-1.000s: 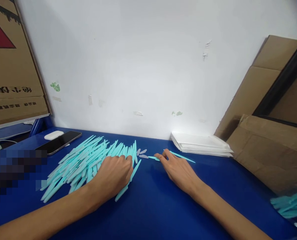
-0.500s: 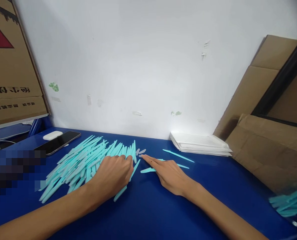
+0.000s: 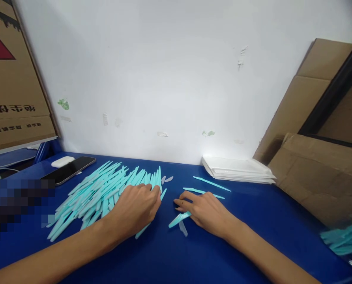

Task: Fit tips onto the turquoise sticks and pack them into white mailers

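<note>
Left hand [image 3: 140, 203] at the right edge of the pile of turquoise sticks [image 3: 96, 193], knuckles up, fingers curled under. Fingertips hidden, so can't tell if they're clenched on anything. One slanted stick [image 3: 142, 232] runs beneath this hand, ends poking out above and below.

Right hand [image 3: 205, 211] to the right of it, well apart from the pile, palm down, fingers bent and pointing left. A short length of turquoise handle [image 3: 179, 219] sticks out from under its thumb side, angled down-left. Grasped or just touched: can't tell, contact is covered by the hand. A small clear strip [image 3: 183, 228] sits right below the handle, also partly behind it.

Two loose sticks lie beyond the right hand, roughly parallel: nearer stick [image 3: 204, 193] just past the knuckles, farther stick [image 3: 212, 184] close to the stack of white trays [image 3: 238, 169]. Two small clear pieces [image 3: 169, 179] by the pile's right end.

All on a blue table [image 3: 170, 260] against a white wall [image 3: 164, 79]. Phone [image 3: 72, 169] and white case [image 3: 62, 161] left of the pile; cardboard [image 3: 321, 169] on the right.
</note>
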Tool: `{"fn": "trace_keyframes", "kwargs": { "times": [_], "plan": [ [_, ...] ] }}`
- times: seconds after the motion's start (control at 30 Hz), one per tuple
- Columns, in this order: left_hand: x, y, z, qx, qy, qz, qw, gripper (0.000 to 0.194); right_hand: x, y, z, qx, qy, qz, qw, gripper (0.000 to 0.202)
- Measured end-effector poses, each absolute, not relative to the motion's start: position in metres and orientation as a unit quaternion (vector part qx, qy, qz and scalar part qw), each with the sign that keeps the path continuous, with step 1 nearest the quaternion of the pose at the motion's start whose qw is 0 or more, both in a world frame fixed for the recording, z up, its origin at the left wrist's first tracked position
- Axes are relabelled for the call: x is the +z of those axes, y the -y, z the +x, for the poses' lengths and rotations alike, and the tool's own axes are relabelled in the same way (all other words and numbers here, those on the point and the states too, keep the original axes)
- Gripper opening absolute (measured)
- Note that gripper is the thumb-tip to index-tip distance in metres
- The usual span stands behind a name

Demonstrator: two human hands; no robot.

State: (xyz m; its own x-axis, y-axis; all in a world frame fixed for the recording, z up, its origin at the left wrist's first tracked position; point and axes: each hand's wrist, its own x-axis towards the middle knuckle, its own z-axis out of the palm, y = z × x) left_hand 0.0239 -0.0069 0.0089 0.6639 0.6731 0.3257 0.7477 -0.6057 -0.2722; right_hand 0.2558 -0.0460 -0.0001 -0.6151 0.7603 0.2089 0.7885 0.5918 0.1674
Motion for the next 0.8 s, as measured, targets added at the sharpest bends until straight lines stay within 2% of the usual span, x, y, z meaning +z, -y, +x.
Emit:
{"fn": "trace_keyframes", "kwargs": {
  "times": [0.2, 0.3, 0.4, 0.53, 0.67, 0.8],
  "plan": [
    [0.011, 0.009, 0.023, -0.153, 0.346, -0.909, 0.173, 0.025, 0.008, 0.048, 0.266, -0.095, 0.867, -0.469, 0.138, 0.033],
    [0.011, 0.012, 0.023, -0.206, 0.23, -0.942, 0.13, 0.022, 0.009, 0.046, 0.274, -0.092, 0.837, -0.501, 0.2, 0.029],
    [0.011, 0.018, 0.025, -0.196, 0.124, -0.968, 0.1, 0.027, 0.01, 0.045, 0.278, -0.077, 0.801, -0.542, 0.241, 0.021],
    [0.007, 0.024, 0.027, -0.145, 0.061, -0.981, 0.115, 0.032, 0.01, 0.046, 0.275, -0.069, 0.776, -0.577, 0.243, 0.026],
    [-0.001, 0.024, 0.032, -0.17, 0.016, -0.966, 0.196, 0.017, 0.007, 0.046, 0.272, -0.061, 0.79, -0.569, 0.221, 0.031],
    [-0.002, 0.024, 0.035, -0.177, 0.015, -0.95, 0.255, 0.017, 0.005, 0.046, 0.272, -0.058, 0.813, -0.547, 0.191, 0.035]
  ]
}}
